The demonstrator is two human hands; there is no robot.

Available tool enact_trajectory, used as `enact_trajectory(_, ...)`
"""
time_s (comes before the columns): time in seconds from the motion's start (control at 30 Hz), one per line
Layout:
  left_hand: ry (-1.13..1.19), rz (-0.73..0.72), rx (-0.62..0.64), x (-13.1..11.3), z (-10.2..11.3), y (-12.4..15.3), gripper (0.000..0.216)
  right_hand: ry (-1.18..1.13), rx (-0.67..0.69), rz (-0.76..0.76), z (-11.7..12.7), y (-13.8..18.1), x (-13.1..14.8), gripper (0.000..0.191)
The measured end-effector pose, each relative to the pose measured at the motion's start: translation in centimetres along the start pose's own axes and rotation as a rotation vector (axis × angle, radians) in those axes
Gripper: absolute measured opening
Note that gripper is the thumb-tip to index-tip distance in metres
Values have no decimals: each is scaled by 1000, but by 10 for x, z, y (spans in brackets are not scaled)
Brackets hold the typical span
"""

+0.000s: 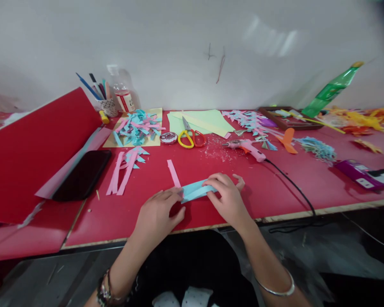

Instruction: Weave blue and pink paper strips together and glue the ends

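Observation:
A light blue paper strip [193, 192] with a crease along its length lies at the table's front. My left hand [160, 213] has its curled fingers on the strip's left end, thumb sticking out toward the right. At the right end, the fingers and thumb of my right hand [228, 198] pinch the same paper. A narrow pink paper strip [173, 171] reaches up the table from beside my left fingertips; its lower end is partly hidden by them. Beyond the hands rest scissors [189, 135] with yellow and red handles and a pink glue gun [248, 147].
Cut pink and blue pieces [139, 128] are heaped at the back. Left are a black phone [83, 175] and a large red board [41, 153]. A green bottle [333, 90] leans at back right near a brown tray [289, 119]. The glue gun's cord [291, 185] crosses the table edge.

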State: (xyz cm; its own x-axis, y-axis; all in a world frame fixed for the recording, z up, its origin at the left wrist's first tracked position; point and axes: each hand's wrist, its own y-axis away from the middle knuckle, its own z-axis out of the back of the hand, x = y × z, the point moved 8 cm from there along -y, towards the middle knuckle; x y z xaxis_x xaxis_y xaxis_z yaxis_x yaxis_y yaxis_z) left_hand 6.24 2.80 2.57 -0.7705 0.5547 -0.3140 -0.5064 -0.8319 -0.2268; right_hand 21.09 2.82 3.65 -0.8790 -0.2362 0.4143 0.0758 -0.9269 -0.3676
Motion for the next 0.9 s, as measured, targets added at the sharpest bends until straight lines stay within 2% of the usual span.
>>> enact_trajectory(0.13, -30, 92, -33, -3, 3, -2, 28, -91, 62, 76, -4, -3, 28, 17)
enact_trajectory(0.23, -45, 140, -66, -4, 1, -3, 27, -168, 140, 137, -13, -2, 49, 16)
enact_trajectory(0.33, -80, 164, -85, -4, 0, -3, 24, -256, 165, 149, -17, -1, 56, 15)
enact_trajectory(0.47, -132, 179, -63, -5, -2, -6, 22, -285, 147, 105, -12, 1, 41, 18)
enact_trajectory(0.57, -142, 179, -81, -7, -1, -6, 25, -29, -29, -70, 2, 5, 9, 27)
enact_trajectory(0.67, -133, 164, -135, -9, 2, -5, 28, 284, -174, -214, 11, 12, -13, 45)
enact_trajectory(0.77, -145, 141, -163, -10, 2, -5, 27, 351, -176, -224, 6, 14, -16, 56)
enact_trajectory(0.9, -156, 124, -158, -8, 0, -4, 25, 323, -116, -254, 0, 10, -15, 53)
